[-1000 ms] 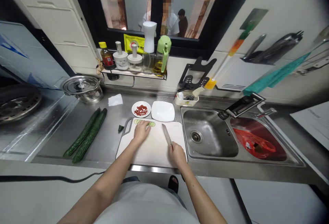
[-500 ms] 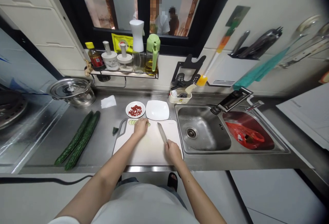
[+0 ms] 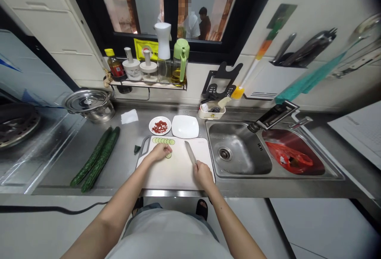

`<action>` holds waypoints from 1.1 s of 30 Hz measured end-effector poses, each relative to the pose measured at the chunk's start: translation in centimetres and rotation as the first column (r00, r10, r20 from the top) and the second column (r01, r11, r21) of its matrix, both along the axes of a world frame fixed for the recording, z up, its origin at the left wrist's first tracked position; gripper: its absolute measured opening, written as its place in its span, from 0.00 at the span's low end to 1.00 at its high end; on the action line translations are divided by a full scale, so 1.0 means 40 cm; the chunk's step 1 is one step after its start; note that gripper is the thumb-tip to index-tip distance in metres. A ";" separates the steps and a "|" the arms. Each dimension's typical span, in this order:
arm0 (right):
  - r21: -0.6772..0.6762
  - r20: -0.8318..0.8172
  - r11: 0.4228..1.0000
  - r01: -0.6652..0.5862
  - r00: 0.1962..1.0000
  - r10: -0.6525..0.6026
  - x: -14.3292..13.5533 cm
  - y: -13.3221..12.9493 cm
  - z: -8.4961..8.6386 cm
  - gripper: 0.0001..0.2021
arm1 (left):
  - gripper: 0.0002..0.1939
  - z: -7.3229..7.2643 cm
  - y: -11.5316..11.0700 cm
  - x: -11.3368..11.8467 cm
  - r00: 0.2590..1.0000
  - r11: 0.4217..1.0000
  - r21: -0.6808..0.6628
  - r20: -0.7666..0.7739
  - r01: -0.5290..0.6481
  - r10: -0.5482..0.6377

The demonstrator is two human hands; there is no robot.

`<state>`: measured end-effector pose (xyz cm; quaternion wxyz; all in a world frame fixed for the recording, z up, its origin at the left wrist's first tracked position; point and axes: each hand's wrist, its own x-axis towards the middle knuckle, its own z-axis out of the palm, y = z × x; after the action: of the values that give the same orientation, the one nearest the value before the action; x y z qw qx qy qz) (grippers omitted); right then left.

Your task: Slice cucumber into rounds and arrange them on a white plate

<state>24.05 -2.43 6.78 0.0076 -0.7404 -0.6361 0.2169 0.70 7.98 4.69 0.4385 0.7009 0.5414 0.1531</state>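
Observation:
My left hand (image 3: 160, 152) is over the left part of the white cutting board (image 3: 178, 171), its fingers closed on a cucumber slice (image 3: 168, 156). Above it, a row of overlapping cucumber slices (image 3: 163, 141) lies along the board's back edge. My right hand (image 3: 203, 173) grips the handle of a knife (image 3: 190, 152), whose blade points away from me over the board's right side. Behind the board stand a small plate with red pieces (image 3: 160, 126) and a bare white square plate (image 3: 185, 126).
Two whole cucumbers (image 3: 101, 159) lie left of the board, near a cucumber end (image 3: 137, 149) and a white paper (image 3: 129, 116). A lidded steel pot (image 3: 91, 106) stands at the back left. The sink (image 3: 238, 148) adjoins the board's right side. A person (image 3: 204, 23) shows in the window.
My left hand has moved back toward me from the row of slices, uncovering it, and a slice now shows at its fingertips. My right hand still holds the knife. The view has shifted slightly.

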 end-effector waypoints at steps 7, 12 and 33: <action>-0.014 0.027 1.000 -0.010 1.000 0.010 -0.001 0.000 0.004 0.15 | 0.10 0.016 -0.018 0.015 0.986 0.988 0.003 -0.064 0.154 -0.154; -0.016 0.029 1.000 -0.022 0.999 0.023 0.000 0.002 0.004 0.15 | 0.12 0.002 -0.037 0.022 0.975 0.982 0.077 -0.159 0.171 -0.158; -0.092 0.052 0.896 -0.434 0.897 0.439 0.002 -0.054 0.083 0.12 | 0.07 -0.052 -0.097 -0.024 0.960 0.977 0.165 -0.221 -0.135 0.170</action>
<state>24.14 -4.59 10.11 -0.0929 -0.5859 -0.7769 0.2109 -0.27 4.10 2.61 0.3053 0.7008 0.6287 0.1429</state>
